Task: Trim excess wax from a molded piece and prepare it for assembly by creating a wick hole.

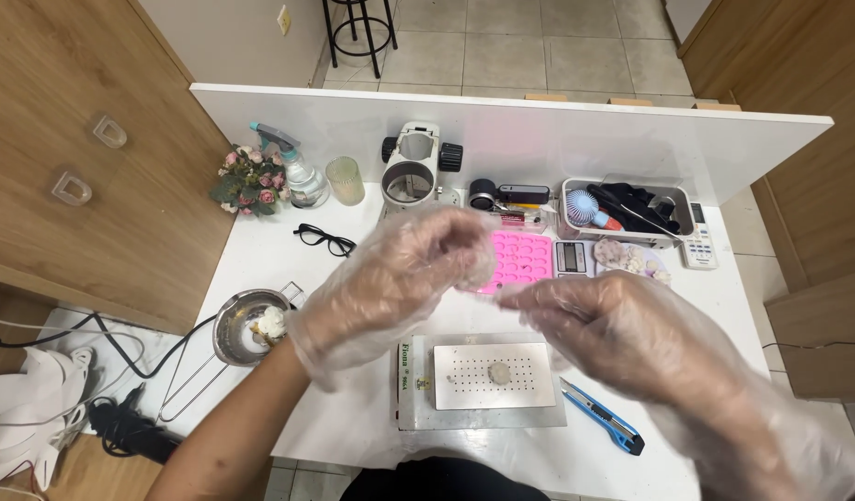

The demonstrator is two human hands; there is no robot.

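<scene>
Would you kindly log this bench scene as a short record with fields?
Left hand: raised in a clear plastic glove, fingers curled
Right hand: gloved, fingers meeting the left's
Below: perforated metal plate with a small pale lump
Behind: pink silicone mould
Right: blue utility knife
Left: steel sieve

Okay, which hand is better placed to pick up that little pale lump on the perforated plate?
Probably the right hand: it hovers nearer the pale lump on the perforated plate, its fingers pointing over it. The left hand sits higher, curled near the pink mould.
</scene>
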